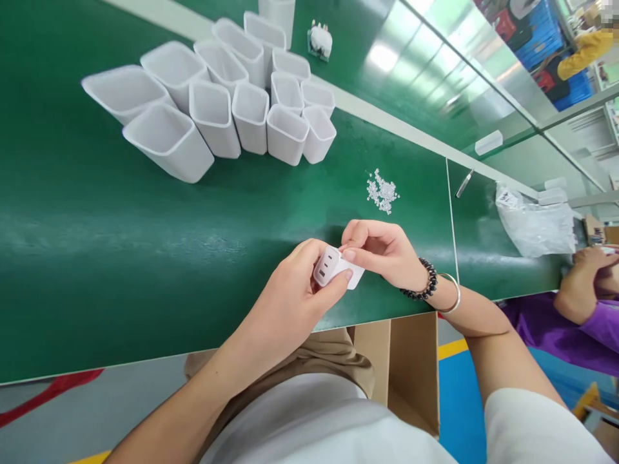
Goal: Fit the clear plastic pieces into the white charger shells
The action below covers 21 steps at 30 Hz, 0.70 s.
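A white charger (325,267) with several port slots on its end face is held above the green table near its front edge. My left hand (294,290) grips it, fingers behind and thumb along the near side. My right hand (380,251) has thumb and forefinger pinched together at the charger's upper edge; anything tiny between those fingertips is hidden. A small heap of clear little pieces (383,192) lies on the table just beyond my right hand.
Several white open-topped housings (250,119) stand grouped at the back left. Behind them lies a white plug part with metal pins (320,42). A pen-like tool (464,183) and a plastic bag (536,219) lie to the right, near a co-worker's hands (587,277). Below is an open cardboard box (413,367).
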Available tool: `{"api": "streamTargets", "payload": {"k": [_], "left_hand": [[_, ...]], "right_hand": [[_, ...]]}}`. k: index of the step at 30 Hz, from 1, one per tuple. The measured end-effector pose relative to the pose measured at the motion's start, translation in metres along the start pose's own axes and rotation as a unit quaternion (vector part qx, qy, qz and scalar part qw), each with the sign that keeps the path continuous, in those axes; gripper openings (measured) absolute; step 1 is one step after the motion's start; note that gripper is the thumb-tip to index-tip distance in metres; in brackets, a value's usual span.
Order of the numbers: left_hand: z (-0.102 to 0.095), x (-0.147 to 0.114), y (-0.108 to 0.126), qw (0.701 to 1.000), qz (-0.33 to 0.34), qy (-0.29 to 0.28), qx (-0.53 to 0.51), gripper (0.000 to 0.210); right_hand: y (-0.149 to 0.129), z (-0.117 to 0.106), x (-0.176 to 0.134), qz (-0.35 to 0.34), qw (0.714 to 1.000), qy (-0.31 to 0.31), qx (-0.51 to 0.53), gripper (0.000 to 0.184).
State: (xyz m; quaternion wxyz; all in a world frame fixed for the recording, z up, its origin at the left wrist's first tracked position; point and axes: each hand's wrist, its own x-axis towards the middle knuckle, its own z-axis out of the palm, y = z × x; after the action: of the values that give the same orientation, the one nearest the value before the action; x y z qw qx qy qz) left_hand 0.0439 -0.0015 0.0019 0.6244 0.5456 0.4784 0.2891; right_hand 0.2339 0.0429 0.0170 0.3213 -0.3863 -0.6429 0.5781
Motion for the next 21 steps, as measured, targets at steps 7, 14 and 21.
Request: {"api": "streamTargets", "payload": {"k": [7, 14, 21], "left_hand": [[-0.007, 0.001, 0.003, 0.985, 0.010, 0.006, -0.173, 0.033], [-0.047, 0.001, 0.023, 0.918, 0.150, 0.216, 0.298, 0.054], [-0.079, 0.011, 0.024, 0.755, 0.085, 0.352, 0.546, 0.052]], "right_hand": [[-0.024, -0.003, -0.008, -0.208, 0.892, -0.117, -0.384, 0.040], [-0.034, -0.127, 0.076, -0.095, 0.929, 0.047, -0.356, 0.050], [0.003, -0.236, 0.166, 0.211, 0.839, 0.249, -0.436, 0.057]]}}
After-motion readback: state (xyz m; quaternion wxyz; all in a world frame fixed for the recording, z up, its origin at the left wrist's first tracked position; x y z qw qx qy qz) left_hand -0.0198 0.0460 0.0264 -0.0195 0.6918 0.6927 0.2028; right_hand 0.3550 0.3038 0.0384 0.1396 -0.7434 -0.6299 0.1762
